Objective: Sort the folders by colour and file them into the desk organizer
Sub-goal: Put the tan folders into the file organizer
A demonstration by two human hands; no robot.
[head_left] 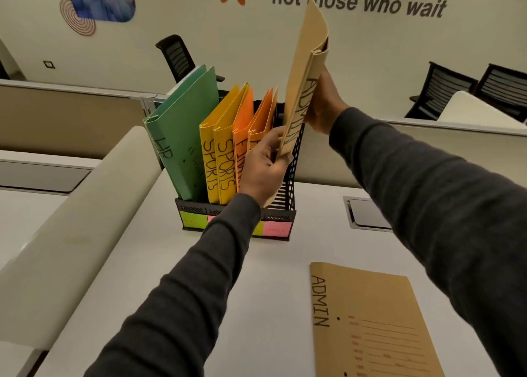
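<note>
A black mesh desk organizer (288,188) stands on the white desk, with coloured sticky labels along its front. In it stand green HR folders (182,137), two yellow SPORTS folders (218,154) and two orange folders (258,117). Both hands hold a tan ADMIN folder (303,71) upright over the organizer's rightmost slot. My left hand (263,168) grips its lower edge. Behind its spine, my right hand (320,105) holds it higher up. A second tan ADMIN folder (370,322) lies flat on the desk at the front right.
A beige partition (71,222) runs along the desk's left side. A grey cable hatch (366,214) is set in the desk right of the organizer. Black office chairs (445,91) stand beyond the far divider.
</note>
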